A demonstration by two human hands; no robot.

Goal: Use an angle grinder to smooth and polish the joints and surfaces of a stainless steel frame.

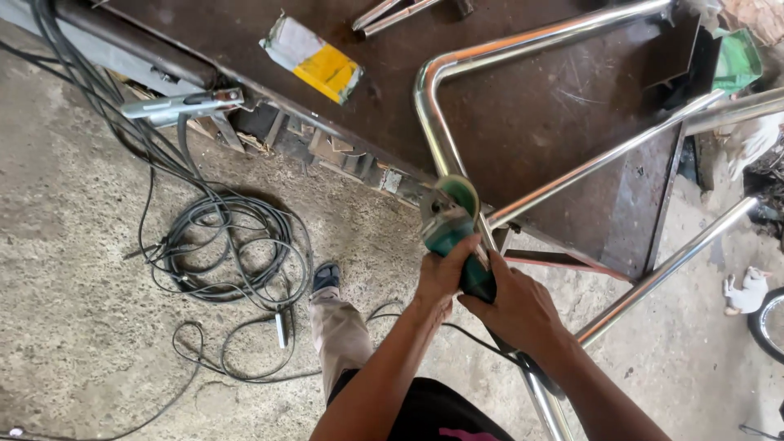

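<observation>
Cables: one big tangle of black cable (224, 245) is coiled on the concrete floor (73, 327), dumped clear of the feet I'd guess, with a welding clamp (184, 104) hanging off the table edge above it.

Box: one yellow and grey box (314, 61) lies flat on the dark steel table (531, 114), well apart from the work.

Foot: one shoe (326, 276) is planted forward, looks like a brace for leaning in.

Left hand: the left hand (441, 273) has its grip clenched round the front of the green angle grinder (453, 233), close behind the disc, probably for steadying it.

Grinder: just the one, disc sitting right on the shiny tube near the table edge, below the bend.

Right hand: the right hand (514, 306) is clamped on the grinder's rear body, cord trailing back under the wrist.

Tubes: one polished steel tube frame (457, 73), and I count roughly four shiny runs, with the bent one lying on the table so it's supported while being worked.

Far right: one green thing (737, 59) by the table corner, can't tell what it is.
</observation>
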